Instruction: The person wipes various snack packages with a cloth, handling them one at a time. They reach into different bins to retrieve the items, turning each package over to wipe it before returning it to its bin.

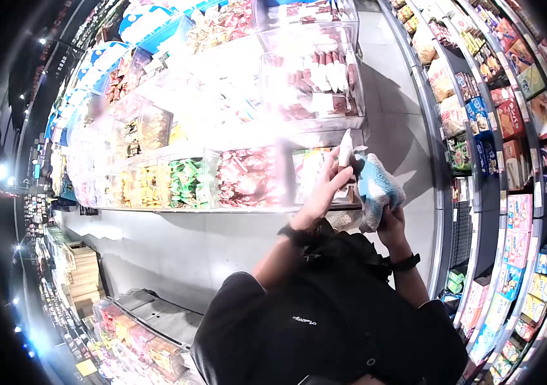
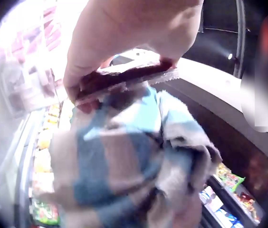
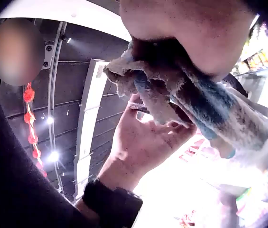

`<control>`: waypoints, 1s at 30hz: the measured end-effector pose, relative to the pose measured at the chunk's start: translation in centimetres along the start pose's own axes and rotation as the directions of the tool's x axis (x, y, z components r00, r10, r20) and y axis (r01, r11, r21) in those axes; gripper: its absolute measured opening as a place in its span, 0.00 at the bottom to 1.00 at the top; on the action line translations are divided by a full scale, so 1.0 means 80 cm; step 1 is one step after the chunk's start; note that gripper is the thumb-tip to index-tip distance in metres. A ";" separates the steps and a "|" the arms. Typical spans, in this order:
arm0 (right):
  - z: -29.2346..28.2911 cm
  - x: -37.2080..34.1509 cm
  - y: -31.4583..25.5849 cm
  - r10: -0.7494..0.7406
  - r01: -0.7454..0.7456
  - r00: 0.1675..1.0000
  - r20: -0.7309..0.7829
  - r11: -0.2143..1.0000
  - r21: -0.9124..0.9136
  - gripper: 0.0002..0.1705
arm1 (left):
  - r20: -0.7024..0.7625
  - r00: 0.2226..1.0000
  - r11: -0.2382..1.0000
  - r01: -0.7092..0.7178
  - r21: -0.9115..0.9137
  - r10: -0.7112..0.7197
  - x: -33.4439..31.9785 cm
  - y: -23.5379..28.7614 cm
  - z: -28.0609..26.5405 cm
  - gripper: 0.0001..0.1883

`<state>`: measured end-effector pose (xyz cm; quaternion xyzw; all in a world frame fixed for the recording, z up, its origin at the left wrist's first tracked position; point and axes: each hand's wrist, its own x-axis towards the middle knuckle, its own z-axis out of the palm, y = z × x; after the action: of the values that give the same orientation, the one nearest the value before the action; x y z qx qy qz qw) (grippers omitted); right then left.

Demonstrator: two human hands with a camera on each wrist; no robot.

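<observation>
Just off the corner of the clear bins (image 1: 324, 123), both hands are busy close together. Thumb and fingers of the left hand (image 1: 328, 186) pinch a small packet (image 2: 124, 78), dark brown and whitish, held lengthwise across the fingertips; beside it the right hand (image 1: 392, 224) grips a cloth (image 1: 379, 183) striped blue and off-white, bunched and hanging in loose folds. In the left wrist view the packet overlaps the cloth; whether the two touch, I cannot tell.

The packet looks light, with a thin, slick film that could slide under a loose pinch. Its clear crimped end sticks out past the fingers and would make a handy tab. What is inside might snap if squeezed hard, so a gentle hold at the middle or by that end seems best. The cloth should be light too, soft and limp, with a fluffy pile that gives good grip; it would take no harm from crushing. A gathered fold is the place to hold it, as a loose corner would let the rest droop.

As for writing, none can be read on the packet. The dark shirt (image 1: 344, 308) bears a small line of pale script (image 1: 304, 321), too small to make out. Blue signs (image 1: 148, 25) above the bins carry white lettering lost in glare, and the bright boxes (image 1: 517, 237) on the shelves (image 1: 440, 186) show print too small for any brand.
</observation>
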<state>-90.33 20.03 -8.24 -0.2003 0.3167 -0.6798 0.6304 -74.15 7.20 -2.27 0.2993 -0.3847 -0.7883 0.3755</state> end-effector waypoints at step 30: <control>-0.098 -0.014 -0.053 -0.101 0.107 0.987 -0.124 0.993 0.047 0.24 | 0.190 0.879 -0.152 -0.136 0.979 0.437 0.133 0.047 -0.159 0.23</control>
<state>-98.59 22.53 -10.84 -0.1578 0.3252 -0.7309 0.5789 -68.84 -7.96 -7.79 0.4608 -0.8470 -0.1127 0.2400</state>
